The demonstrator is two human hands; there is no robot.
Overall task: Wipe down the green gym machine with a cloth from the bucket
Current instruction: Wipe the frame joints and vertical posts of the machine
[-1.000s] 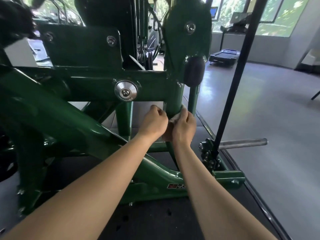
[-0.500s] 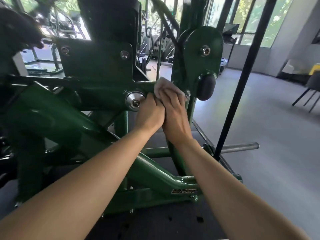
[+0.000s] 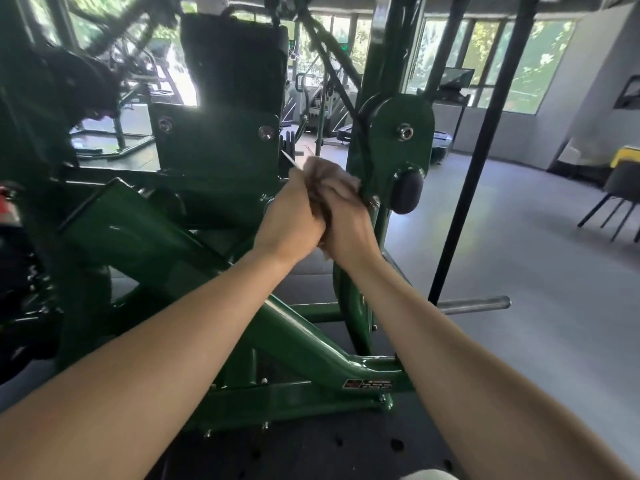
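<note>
On my feed the cloth (image 3: 334,176) is a pale, crumpled wad, soft and creased. It is bunched against the green gym machine (image 3: 304,337) where the upright post (image 3: 349,306) meets the rounded pivot plate (image 3: 384,140). Both hands hold it. The left hand (image 3: 289,218) and right hand (image 3: 349,225) touch knuckle to knuckle, with the fingers curled in and pressed together round the wad. Blur smears the fingertips, so I cannot tell how each one lies.

The only writing I can find is a sticker (image 3: 369,384) low on the base rail. It has a red and black patch beside lines of white print, too small for me to read.

The frame is glossy green painted tube and flat plate, and it catches the window glare. A silver socket bolt (image 3: 404,132) sits in the pivot plate. A matte black domed bumper (image 3: 407,192), rubbery in look, is just right of the cloth. Up and to the left, a dark padded block (image 3: 235,60) stands over a flat green panel (image 3: 214,140) with two bolt heads.

A thin black pole (image 3: 467,168) slants down on the right, and a bare metal peg (image 3: 474,304) juts out sideways near its foot. Under the machine lies a dark mat (image 3: 311,455) dotted with round holes, and beyond it a smooth grey floor (image 3: 536,271). A chair (image 3: 620,192) on thin black legs stands at the far right, and the windows (image 3: 495,57) show green leaves.
</note>
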